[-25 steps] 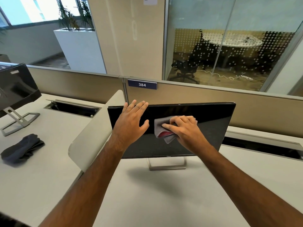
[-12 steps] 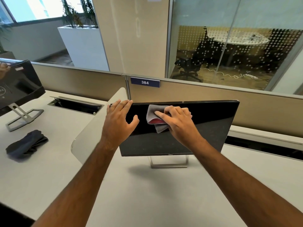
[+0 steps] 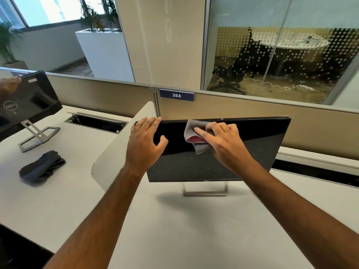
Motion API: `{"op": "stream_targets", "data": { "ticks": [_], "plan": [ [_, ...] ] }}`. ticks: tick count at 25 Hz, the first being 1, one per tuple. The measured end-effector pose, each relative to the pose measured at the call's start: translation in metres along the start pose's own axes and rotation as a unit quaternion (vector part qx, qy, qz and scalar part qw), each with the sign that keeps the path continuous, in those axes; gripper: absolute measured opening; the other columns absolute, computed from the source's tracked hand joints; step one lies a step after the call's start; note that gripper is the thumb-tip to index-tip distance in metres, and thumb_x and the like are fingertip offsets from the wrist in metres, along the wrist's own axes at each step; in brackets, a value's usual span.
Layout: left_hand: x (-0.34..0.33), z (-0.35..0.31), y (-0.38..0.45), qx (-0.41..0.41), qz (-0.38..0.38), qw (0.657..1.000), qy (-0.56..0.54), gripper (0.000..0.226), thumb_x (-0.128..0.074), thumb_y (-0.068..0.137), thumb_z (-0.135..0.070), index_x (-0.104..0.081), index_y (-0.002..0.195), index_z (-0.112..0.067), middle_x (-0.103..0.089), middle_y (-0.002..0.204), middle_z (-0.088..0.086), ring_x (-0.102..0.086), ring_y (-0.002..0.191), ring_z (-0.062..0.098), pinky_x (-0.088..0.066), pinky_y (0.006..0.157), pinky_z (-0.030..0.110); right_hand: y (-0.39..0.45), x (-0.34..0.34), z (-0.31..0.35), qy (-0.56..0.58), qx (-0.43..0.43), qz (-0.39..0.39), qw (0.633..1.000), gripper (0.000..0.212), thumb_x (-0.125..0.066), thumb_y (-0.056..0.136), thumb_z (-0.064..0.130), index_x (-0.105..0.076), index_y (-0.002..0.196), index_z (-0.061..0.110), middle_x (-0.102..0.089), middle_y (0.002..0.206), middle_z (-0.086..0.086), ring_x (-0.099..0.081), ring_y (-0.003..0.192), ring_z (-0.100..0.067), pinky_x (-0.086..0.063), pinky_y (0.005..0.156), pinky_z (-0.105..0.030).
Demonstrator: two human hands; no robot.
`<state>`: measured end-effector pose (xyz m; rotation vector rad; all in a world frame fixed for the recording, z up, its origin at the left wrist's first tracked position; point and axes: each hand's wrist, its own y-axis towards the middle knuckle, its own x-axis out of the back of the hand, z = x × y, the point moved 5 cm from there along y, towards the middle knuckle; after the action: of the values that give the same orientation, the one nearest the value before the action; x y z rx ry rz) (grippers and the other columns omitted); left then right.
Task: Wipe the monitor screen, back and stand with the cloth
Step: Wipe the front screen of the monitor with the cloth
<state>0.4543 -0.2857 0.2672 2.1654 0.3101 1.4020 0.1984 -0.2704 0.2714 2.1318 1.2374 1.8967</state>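
Bracing recorded at top-left corner of monitor (image 3: 217,171), left hand (image 3: 144,140) laid flat, fingers straight, thumb splayed, cloth (image 3: 191,128) gripped by right hand (image 3: 223,141) against upper screen (image 3: 256,140), index extended.

The bare left forearm (image 3: 108,206) and the bare right forearm (image 3: 291,200) are stretched forward, converging from the lower corners of the view. The left hand (image 3: 144,141) is laid with straight, closed fingers over the top left corner of the thin black flat monitor (image 3: 252,144), the thumb spread onto its screen. The right hand (image 3: 223,141) is pressed on a crumpled grey cloth (image 3: 192,131) against the upper screen, its index finger held out straight and the other fingers curled over the cloth.
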Motion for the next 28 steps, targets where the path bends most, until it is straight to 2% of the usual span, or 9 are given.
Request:
{"op": "stream_targets", "data": {
  "ticks": [3, 7, 12, 17, 21, 28],
  "plan": [
    [0.002, 0.001, 0.001, 0.022, 0.015, 0.999, -0.02, 0.059, -0.044, 0.098, -0.041, -0.052, 0.151, -0.018, -0.054, 0.152, 0.003, -0.04, 0.147, 0.024, -0.036, 0.122, 0.051, 0.02, 0.003, 0.021, 0.008, 0.017, 0.002, 1.0, 0.064, -0.063, 0.096, 0.027, -0.035, 0.154, 0.022, -0.047, 0.135, -0.01, -0.047, 0.116, -0.026, -0.039, 0.086, -0.042],
    [0.005, 0.001, 0.003, 0.041, 0.034, 0.997, -0.052, 0.06, -0.032, 0.099, -0.04, -0.05, 0.153, -0.019, -0.051, 0.155, 0.001, -0.036, 0.15, 0.021, -0.031, 0.125, 0.048, 0.02, -0.015, 0.043, 0.022, 0.029, 0.053, 0.998, 0.075, -0.073, 0.089, 0.029, -0.035, 0.154, 0.025, -0.046, 0.137, -0.009, -0.047, 0.122, -0.028, -0.042, 0.091, -0.044],
    [0.009, 0.0, 0.001, 0.053, 0.04, 0.994, -0.084, 0.061, -0.026, 0.099, -0.039, -0.052, 0.151, -0.02, -0.052, 0.155, -0.001, -0.035, 0.15, 0.019, -0.03, 0.125, 0.047, -0.014, -0.029, 0.03, 0.018, 0.044, 0.116, 0.992, 0.078, -0.08, 0.083, 0.032, -0.041, 0.15, 0.029, -0.05, 0.135, -0.007, -0.049, 0.12, -0.028, -0.044, 0.091, -0.045],
    [0.011, -0.004, 0.002, 0.081, 0.046, 0.99, -0.11, 0.059, -0.023, 0.101, -0.035, -0.053, 0.15, -0.019, -0.052, 0.155, -0.001, -0.035, 0.149, 0.017, -0.025, 0.127, 0.041, -0.01, -0.005, 0.004, 0.016, 0.004, 0.055, 0.998, 0.068, -0.071, 0.092, 0.027, -0.039, 0.151, 0.026, -0.05, 0.129, -0.009, -0.05, 0.112, -0.027, -0.043, 0.086, -0.043],
    [0.013, -0.002, 0.005, 0.1, 0.053, 0.985, -0.127, 0.061, -0.018, 0.103, -0.034, -0.055, 0.149, -0.017, -0.052, 0.154, -0.001, -0.034, 0.148, 0.016, -0.021, 0.123, 0.029, 0.02, 0.005, 0.024, 0.035, 0.011, 0.014, 0.999, 0.063, -0.062, 0.096, 0.022, -0.034, 0.153, 0.023, -0.047, 0.126, -0.01, -0.047, 0.108, -0.027, -0.041, 0.083, -0.043],
    [0.01, 0.003, 0.007, 0.107, 0.055, 0.98, -0.156, 0.061, -0.017, 0.105, -0.039, -0.055, 0.148, -0.018, -0.052, 0.153, -0.001, -0.035, 0.147, 0.015, -0.027, 0.126, 0.042, 0.025, -0.017, 0.059, 0.043, 0.046, 0.077, 0.995, 0.072, -0.073, 0.089, 0.032, -0.037, 0.152, 0.026, -0.048, 0.133, -0.01, -0.047, 0.119, -0.029, -0.043, 0.09, -0.045]
  ]
}}
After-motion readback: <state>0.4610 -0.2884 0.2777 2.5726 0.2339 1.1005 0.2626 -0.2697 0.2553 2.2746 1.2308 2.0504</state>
